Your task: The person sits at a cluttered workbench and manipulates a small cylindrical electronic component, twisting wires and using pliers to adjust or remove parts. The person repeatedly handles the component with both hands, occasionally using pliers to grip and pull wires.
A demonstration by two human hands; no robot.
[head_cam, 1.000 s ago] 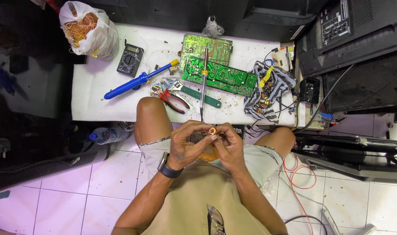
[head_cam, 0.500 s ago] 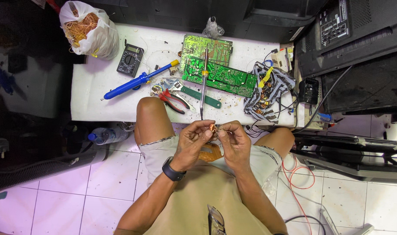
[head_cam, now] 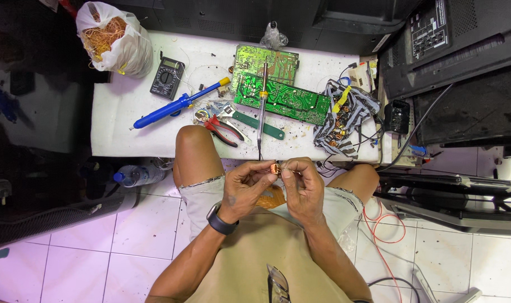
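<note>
My left hand (head_cam: 246, 188) and my right hand (head_cam: 303, 188) meet over my lap, just in front of the white table (head_cam: 132, 143). Together they pinch a small copper wire coil (head_cam: 274, 167) between the fingertips. A dark watch sits on my left wrist. An orange bundle of loose wire (head_cam: 273, 197) lies on my lap below the hands. A soldering iron (head_cam: 261, 106) lies across two green circuit boards (head_cam: 278, 90) on the table, its tip pointing towards my hands.
On the table lie a blue desoldering pump (head_cam: 177, 105), red-handled pliers (head_cam: 224, 130), a multimeter (head_cam: 167, 78) and a striped cloth with parts (head_cam: 345, 115). A white bag of copper wire (head_cam: 112, 39) sits far left. Dark television casings (head_cam: 451, 62) stand right; a water bottle (head_cam: 136, 175) lies below left.
Both hands have shifted slightly to the right while working the small coil between the fingertips. Nothing on the table has moved.
</note>
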